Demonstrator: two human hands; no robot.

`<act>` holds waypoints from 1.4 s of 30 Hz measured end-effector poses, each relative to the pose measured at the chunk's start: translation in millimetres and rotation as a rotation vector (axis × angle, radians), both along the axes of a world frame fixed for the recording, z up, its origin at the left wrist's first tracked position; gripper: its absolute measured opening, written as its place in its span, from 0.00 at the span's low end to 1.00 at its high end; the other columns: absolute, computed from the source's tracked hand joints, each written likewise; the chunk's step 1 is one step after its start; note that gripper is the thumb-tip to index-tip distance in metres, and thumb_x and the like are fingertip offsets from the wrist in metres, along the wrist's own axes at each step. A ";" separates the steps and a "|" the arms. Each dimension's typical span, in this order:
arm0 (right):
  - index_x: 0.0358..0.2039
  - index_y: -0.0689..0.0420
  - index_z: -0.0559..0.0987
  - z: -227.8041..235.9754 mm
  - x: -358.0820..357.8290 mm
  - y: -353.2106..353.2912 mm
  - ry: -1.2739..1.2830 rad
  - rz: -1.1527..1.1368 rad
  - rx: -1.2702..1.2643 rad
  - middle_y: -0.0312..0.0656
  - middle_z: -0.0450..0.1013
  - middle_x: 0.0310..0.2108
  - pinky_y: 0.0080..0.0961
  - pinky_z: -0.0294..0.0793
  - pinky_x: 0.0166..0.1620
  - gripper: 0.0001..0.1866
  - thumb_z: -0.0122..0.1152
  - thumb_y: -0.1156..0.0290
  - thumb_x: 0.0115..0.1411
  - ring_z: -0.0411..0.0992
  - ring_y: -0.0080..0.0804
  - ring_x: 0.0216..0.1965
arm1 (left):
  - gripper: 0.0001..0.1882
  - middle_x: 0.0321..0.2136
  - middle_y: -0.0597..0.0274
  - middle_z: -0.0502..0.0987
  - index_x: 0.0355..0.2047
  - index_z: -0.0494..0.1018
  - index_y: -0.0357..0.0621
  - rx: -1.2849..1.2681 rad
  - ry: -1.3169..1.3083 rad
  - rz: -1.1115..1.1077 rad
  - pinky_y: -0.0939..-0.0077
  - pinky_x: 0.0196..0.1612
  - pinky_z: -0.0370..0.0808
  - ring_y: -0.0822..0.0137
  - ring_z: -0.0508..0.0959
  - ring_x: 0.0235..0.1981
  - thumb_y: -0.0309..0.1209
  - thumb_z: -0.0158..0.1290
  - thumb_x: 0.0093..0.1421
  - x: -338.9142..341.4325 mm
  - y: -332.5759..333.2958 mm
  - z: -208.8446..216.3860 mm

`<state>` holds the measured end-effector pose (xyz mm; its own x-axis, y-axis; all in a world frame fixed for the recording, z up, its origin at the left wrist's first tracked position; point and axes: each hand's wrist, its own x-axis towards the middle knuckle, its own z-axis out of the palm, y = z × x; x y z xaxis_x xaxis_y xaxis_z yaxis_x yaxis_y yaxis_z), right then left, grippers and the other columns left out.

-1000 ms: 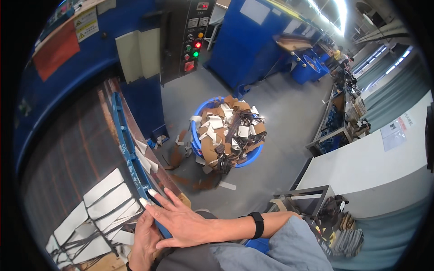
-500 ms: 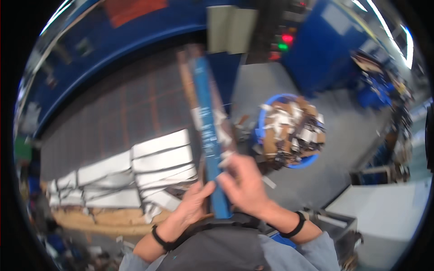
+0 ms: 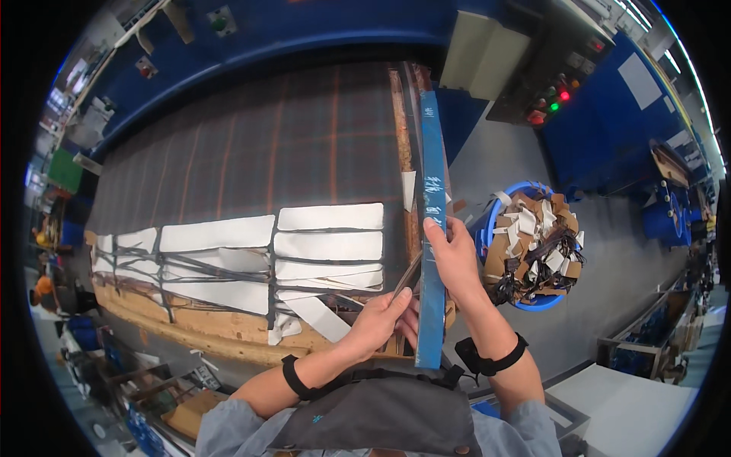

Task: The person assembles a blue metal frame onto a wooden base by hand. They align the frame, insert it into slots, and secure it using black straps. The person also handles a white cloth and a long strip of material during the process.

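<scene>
A long blue bar (image 3: 432, 183) with white handwritten marks stands lengthwise before me, along the right end of the plaid fabric (image 3: 251, 145). My right hand (image 3: 454, 263) grips its right edge below the middle, thumb on the blue face. Beside the bar's lower part, my left hand (image 3: 384, 320) is closed, its thumb pressing a thin dark strip (image 3: 410, 273); some of its fingers are partly hidden near the bar. To the left of my left hand, white panels (image 3: 329, 245) with dark strips between them lie at the fabric's near edge.
A blue tub (image 3: 487, 221) full of brown, white and dark scraps stands on the floor at the right. The wooden table edge (image 3: 205, 327) runs along the near side. Behind are a blue machine (image 3: 304, 27) and a control panel (image 3: 552, 84) with lit buttons.
The view has turned, so the table shows more fully. My right hand has moved farther up the bar. My left hand, earlier at the bar's left edge, now pinches a dark strip.
</scene>
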<state>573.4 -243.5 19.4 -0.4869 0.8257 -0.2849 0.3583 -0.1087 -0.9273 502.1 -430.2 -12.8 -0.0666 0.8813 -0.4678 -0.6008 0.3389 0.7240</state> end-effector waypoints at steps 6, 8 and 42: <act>0.60 0.67 0.76 1.1 15.4 -4.7 0.186 -0.114 -0.072 0.38 0.79 0.43 0.23 0.73 0.46 0.28 0.66 0.54 0.75 0.73 0.20 0.41 | 0.28 0.28 0.48 0.86 0.46 0.75 0.35 -0.051 0.045 -0.013 0.76 0.35 0.77 0.59 0.87 0.23 0.48 0.38 0.85 -12.9 -6.0 21.7; 0.60 0.67 0.75 2.6 26.0 -2.9 0.214 -0.102 -0.117 0.37 0.79 0.44 0.21 0.73 0.47 0.26 0.65 0.57 0.76 0.73 0.18 0.42 | 0.29 0.27 0.49 0.87 0.47 0.76 0.34 -0.063 0.079 -0.002 0.79 0.35 0.74 0.60 0.88 0.24 0.48 0.36 0.85 -24.6 -9.0 24.5; 0.63 0.61 0.75 31.4 79.7 -36.4 0.456 -0.022 -0.240 0.33 0.79 0.48 0.18 0.74 0.51 0.20 0.64 0.66 0.76 0.75 0.15 0.45 | 0.14 0.27 0.54 0.79 0.52 0.80 0.38 0.060 1.150 0.267 0.62 0.31 0.77 0.59 0.81 0.26 0.35 0.51 0.79 -70.1 4.3 31.2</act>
